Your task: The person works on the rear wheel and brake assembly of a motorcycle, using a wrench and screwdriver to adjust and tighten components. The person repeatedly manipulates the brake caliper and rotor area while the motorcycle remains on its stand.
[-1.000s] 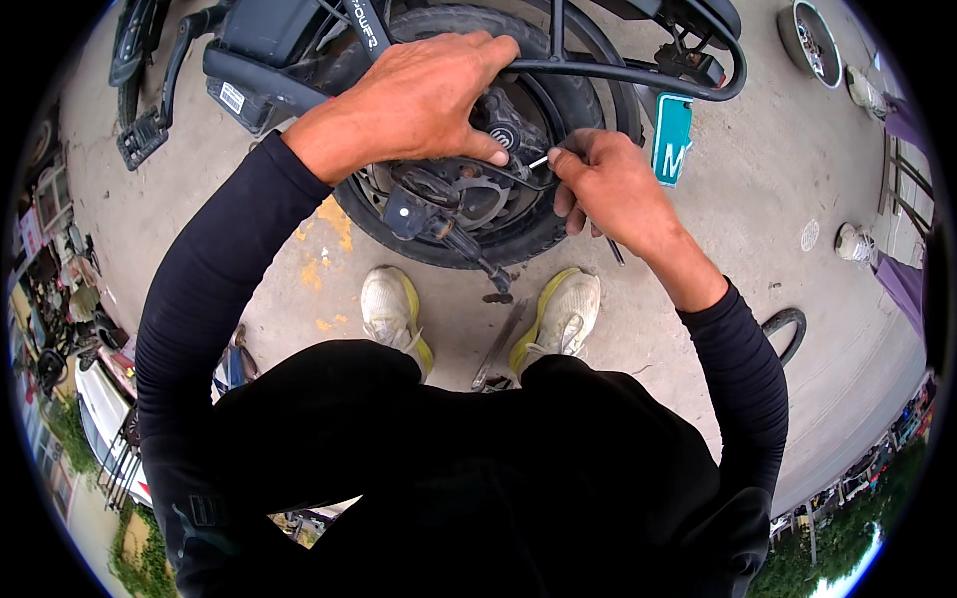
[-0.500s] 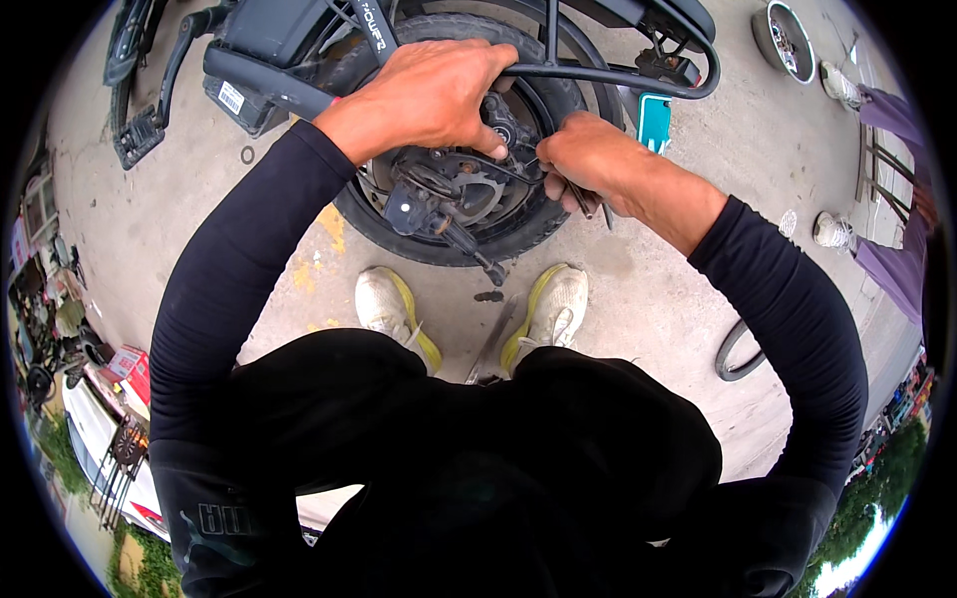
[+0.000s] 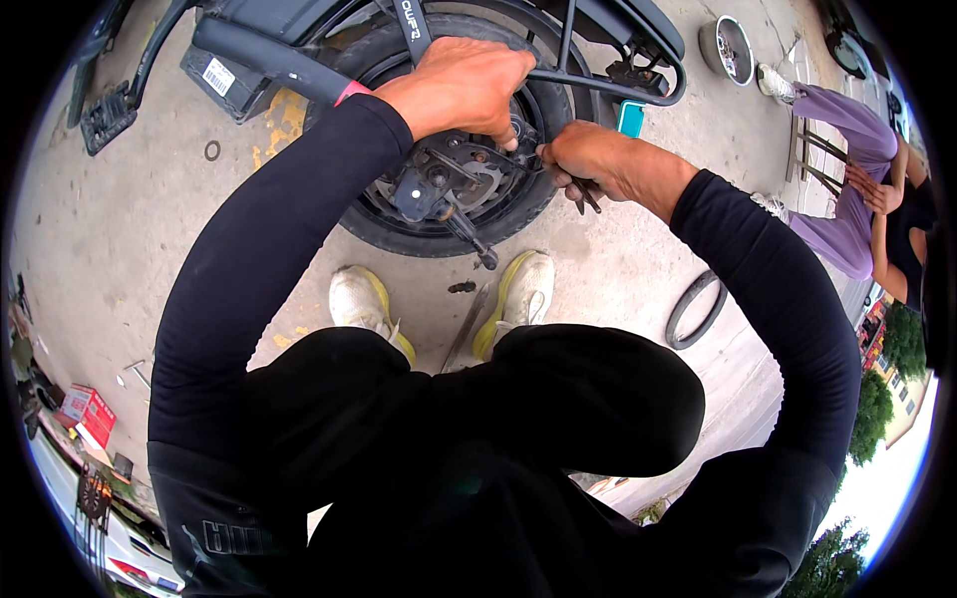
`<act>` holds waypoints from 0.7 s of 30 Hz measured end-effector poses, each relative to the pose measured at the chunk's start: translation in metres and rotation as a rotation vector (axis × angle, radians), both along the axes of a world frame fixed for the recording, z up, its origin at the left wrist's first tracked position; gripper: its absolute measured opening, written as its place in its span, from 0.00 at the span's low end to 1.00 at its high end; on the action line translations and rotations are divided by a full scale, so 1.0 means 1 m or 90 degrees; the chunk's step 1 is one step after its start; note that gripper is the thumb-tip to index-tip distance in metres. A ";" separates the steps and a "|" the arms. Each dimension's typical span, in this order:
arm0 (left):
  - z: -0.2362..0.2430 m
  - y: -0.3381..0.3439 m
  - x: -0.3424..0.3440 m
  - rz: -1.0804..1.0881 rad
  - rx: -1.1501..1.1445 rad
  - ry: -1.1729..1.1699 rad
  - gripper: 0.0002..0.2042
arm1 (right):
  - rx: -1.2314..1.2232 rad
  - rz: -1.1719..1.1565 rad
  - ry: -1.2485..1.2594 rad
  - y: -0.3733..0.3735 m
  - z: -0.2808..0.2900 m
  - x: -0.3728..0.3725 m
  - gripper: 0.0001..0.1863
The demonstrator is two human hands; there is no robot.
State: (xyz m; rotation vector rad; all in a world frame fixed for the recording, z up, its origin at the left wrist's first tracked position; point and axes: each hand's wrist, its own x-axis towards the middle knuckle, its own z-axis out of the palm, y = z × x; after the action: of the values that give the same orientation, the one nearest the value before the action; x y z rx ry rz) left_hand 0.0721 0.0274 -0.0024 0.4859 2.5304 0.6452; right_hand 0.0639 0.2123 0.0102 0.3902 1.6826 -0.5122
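A wheel with a black tyre (image 3: 404,242) stands in front of me, under a dark bike frame (image 3: 568,40). Its hub carries a dark brake mechanism (image 3: 439,177) with levers and a cable. My left hand (image 3: 464,88) is closed over the upper part of the hub; its thumb presses down beside the brake parts, and its curled fingers hide what they grip. At the hub's right side my right hand (image 3: 603,164) is closed round dark pliers (image 3: 586,197). Their two handles stick out below the palm, while the jaw end is hidden near the cable.
My shoes (image 3: 361,299) flank a long flat metal bar (image 3: 467,329) on the concrete. A loose black rubber ring (image 3: 696,309) lies to the right. Far right are a metal bowl (image 3: 727,50) of small parts and a seated person (image 3: 847,149). A red box (image 3: 88,414) sits left.
The whole view has swung, bringing more of the seated person into sight. Both hands stay at the hub, with the pliers still in my right hand.
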 end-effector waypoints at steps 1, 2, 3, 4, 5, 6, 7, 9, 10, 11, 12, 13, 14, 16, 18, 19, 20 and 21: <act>-0.001 -0.001 0.001 -0.002 0.009 0.004 0.31 | -0.003 0.006 0.007 0.001 -0.001 0.000 0.16; -0.001 0.000 0.002 -0.002 0.007 -0.002 0.31 | -0.004 0.013 0.014 0.005 -0.003 0.001 0.17; 0.000 0.000 0.001 -0.002 0.006 -0.004 0.31 | -0.032 0.230 0.144 0.010 -0.009 0.011 0.18; 0.001 0.001 0.000 -0.002 0.005 -0.005 0.31 | -0.008 0.272 0.182 0.014 -0.016 0.018 0.20; 0.001 0.001 0.001 -0.002 0.006 -0.003 0.31 | 0.016 0.316 0.216 0.012 -0.016 0.027 0.21; 0.002 0.000 0.000 -0.001 0.007 -0.001 0.31 | 0.043 0.361 0.254 0.009 -0.016 0.032 0.24; 0.001 0.000 0.000 0.000 0.008 0.000 0.31 | 0.044 0.389 0.245 0.008 -0.016 0.028 0.24; 0.004 0.002 0.000 -0.005 0.002 0.003 0.31 | 0.024 0.441 0.276 0.015 -0.016 0.029 0.24; 0.004 0.003 -0.001 -0.007 -0.001 0.005 0.31 | 0.012 0.472 0.294 0.016 -0.018 0.027 0.24; 0.000 -0.004 0.001 0.013 0.008 0.007 0.32 | 0.053 0.372 0.289 -0.003 0.001 0.036 0.24; 0.000 -0.002 0.001 0.007 0.003 0.009 0.32 | 0.100 0.267 0.290 -0.012 0.013 0.036 0.24; 0.001 -0.001 0.000 0.001 -0.002 0.012 0.32 | 0.085 0.252 0.275 -0.006 0.010 0.038 0.23; 0.003 -0.001 0.003 -0.005 -0.010 0.007 0.32 | 0.067 0.235 0.258 -0.006 0.013 0.041 0.22; 0.008 0.000 0.001 -0.002 -0.016 0.007 0.31 | 0.097 0.071 0.167 -0.004 0.024 0.046 0.22; 0.004 0.003 0.001 -0.002 -0.014 0.010 0.31 | 0.042 0.192 0.206 0.005 0.015 0.053 0.21; 0.004 0.005 0.003 -0.002 -0.005 0.013 0.31 | -0.014 0.369 0.298 0.026 -0.012 0.059 0.21; 0.002 0.002 0.004 0.005 -0.001 0.017 0.32 | -0.012 0.440 0.372 0.020 -0.007 0.063 0.21; 0.001 -0.001 0.003 0.010 0.002 0.022 0.32 | 0.001 0.508 0.446 0.013 0.003 0.068 0.20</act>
State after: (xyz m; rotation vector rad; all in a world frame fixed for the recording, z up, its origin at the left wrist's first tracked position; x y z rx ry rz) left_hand 0.0750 0.0266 -0.0011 0.4825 2.5685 0.6516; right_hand 0.1315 0.2254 0.0129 -0.5275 2.3116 -0.0318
